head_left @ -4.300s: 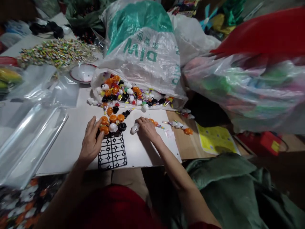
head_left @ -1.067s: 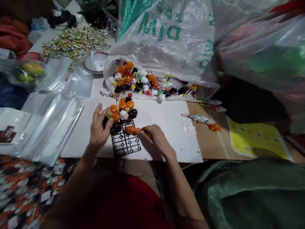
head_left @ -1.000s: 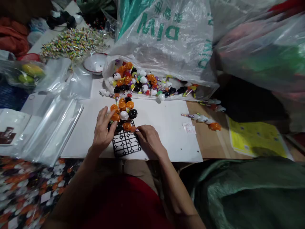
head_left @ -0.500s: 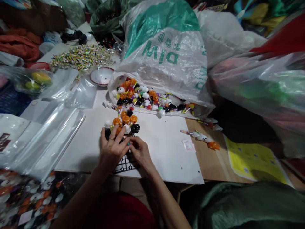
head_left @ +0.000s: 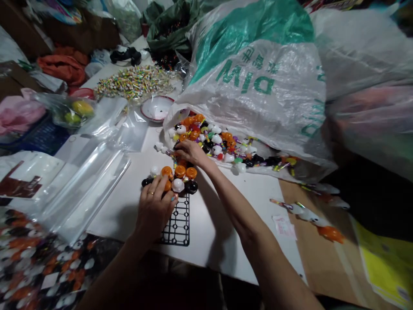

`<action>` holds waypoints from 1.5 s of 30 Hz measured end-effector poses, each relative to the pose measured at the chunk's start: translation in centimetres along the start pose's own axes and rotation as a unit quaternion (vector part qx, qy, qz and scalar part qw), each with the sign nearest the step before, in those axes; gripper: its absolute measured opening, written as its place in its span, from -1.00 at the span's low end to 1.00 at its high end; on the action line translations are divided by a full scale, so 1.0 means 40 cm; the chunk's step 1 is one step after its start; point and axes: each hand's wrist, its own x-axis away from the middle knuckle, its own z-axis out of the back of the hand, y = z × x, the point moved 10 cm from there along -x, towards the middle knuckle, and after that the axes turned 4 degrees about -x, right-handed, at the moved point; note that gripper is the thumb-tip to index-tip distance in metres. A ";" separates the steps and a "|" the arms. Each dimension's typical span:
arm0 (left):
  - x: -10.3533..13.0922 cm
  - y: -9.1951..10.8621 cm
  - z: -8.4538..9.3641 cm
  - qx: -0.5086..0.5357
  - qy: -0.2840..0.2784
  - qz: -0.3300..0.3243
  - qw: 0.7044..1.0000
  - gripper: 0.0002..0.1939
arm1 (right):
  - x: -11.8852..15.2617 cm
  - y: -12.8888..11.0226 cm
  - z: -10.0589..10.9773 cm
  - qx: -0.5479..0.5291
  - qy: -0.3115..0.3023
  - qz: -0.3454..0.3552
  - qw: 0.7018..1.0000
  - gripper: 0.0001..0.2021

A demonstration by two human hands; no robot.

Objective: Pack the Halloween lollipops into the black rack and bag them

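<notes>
A black plastic grid (head_left: pixel 180 221) lies near the table's front edge, its far part covered by orange, white and black rounded pieces (head_left: pixel 180 172). My left hand (head_left: pixel 155 204) rests over the grid's left side with fingers spread on the pieces; a ring is on one finger. Beyond the grid, my right hand (head_left: pixel 190 151) reaches to the near left edge of a heap of small colourful toys (head_left: pixel 217 138) at the mouth of a white and green sack (head_left: pixel 251 94). Its fingers are bent at a black piece, and their tips are partly hidden.
Clear plastic sleeves (head_left: pixel 87 193) lie at the left. Behind them are a red-rimmed bowl (head_left: pixel 157 107) and a pile of small striped pieces (head_left: pixel 135 82). Toy sticks (head_left: pixel 311 215) lie on brown cardboard (head_left: pixel 309 254) at the right, beside a yellow sheet (head_left: pixel 387 258).
My right hand has left the grid beside my left hand and moved forward to the toy heap. More of the grid shows. The view has shifted, so the table's things appear further right.
</notes>
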 end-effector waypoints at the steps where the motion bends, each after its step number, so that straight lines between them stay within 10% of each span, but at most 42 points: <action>1: 0.002 -0.004 -0.004 0.003 -0.006 -0.001 1.000 -0.87 | -0.038 -0.018 -0.039 0.029 -0.042 0.011 0.999 -0.72; 5: 0.008 -0.025 -0.006 -0.001 -0.006 0.003 1.000 -0.87 | -0.111 -0.053 -0.149 0.159 -0.123 0.015 0.980 -0.69; 9: -0.002 -0.033 -0.028 -0.013 -0.039 0.006 0.999 -0.84 | -0.108 -0.027 -0.131 0.107 -0.095 -0.022 0.990 -0.76; 12: -0.005 -0.038 -0.031 -0.012 -0.022 0.016 1.000 -0.83 | -0.023 0.035 -0.001 -0.073 0.049 -0.113 0.990 -0.77; 16: 0.003 -0.045 -0.033 0.004 -0.004 0.022 1.000 -0.82 | 0.255 0.048 0.119 -0.317 0.275 -0.195 0.886 -0.69; 22: 0.002 -0.056 -0.051 0.043 -0.057 0.031 0.997 -0.77 | 0.479 -0.094 -0.168 -0.463 0.225 -0.275 0.812 -0.72; 31: 0.010 -0.061 -0.059 0.034 -0.062 0.047 0.996 -0.67 | 0.366 -0.161 -0.216 -0.161 0.089 -0.236 0.954 -0.73; 37: -0.022 -0.033 -0.009 0.063 -0.002 0.016 0.998 -0.65 | 0.332 -0.202 -0.242 -0.094 0.005 -0.235 0.968 -0.71; 41: -0.045 0.038 -0.050 0.081 -0.062 -0.071 0.992 -0.61 | 0.376 -0.156 -0.167 -0.205 0.056 -0.151 0.965 -0.76; 45: -0.039 0.035 -0.082 0.076 -0.070 -0.051 0.993 -0.62 | 0.454 0.090 0.087 -0.106 0.175 -0.277 0.939 -0.74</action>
